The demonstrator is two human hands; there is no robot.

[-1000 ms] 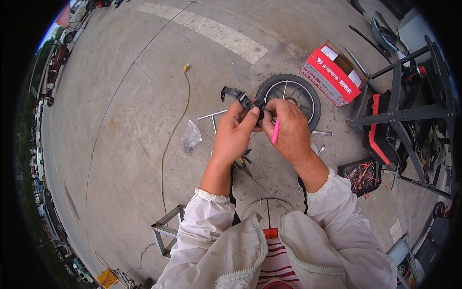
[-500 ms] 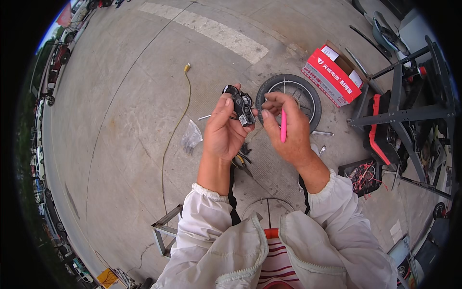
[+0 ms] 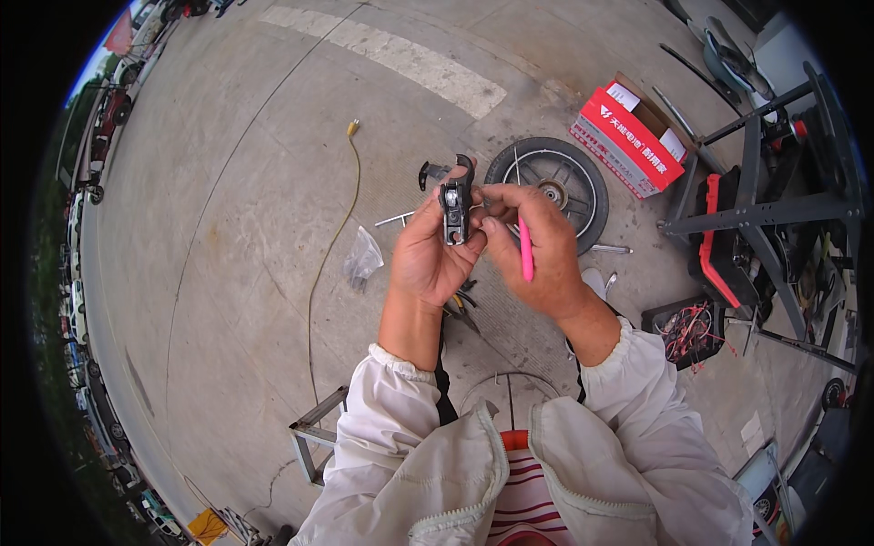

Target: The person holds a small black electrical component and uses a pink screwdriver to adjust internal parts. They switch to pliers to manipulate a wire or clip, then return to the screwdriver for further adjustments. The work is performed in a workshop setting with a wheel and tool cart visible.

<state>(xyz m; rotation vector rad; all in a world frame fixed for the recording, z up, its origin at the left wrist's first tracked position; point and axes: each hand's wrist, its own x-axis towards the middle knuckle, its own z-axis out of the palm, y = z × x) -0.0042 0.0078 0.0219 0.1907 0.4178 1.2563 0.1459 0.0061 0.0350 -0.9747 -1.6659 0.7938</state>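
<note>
In my left hand (image 3: 421, 257) is a black mechanical part (image 3: 456, 217), upright, with a bright metal piece inside and curved black pieces at its upper end. My right hand (image 3: 551, 264) grips a pink-handled tool (image 3: 526, 253), its tip hidden; its fingertips are close beside the part's right side, contact unclear. Beyond both hands a spoked wheel with a black tire (image 3: 585, 180) lies on the concrete. Below them are yellow-handled pliers (image 3: 460, 312), and a clear plastic bag (image 3: 364, 255) lies to their left.
A red cardboard box (image 3: 626, 136) sits beyond the wheel. At right stand a dark metal rack (image 3: 756, 214), a red-and-black case (image 3: 715, 264) and a bin of tangled wires (image 3: 687, 332). A yellow cord (image 3: 339, 235) runs along the left, near a metal frame (image 3: 314, 428) at lower left.
My left hand has turned the black part to stand more upright. My right hand moved away from it, then came back leftward close to it, still holding the pink tool.
</note>
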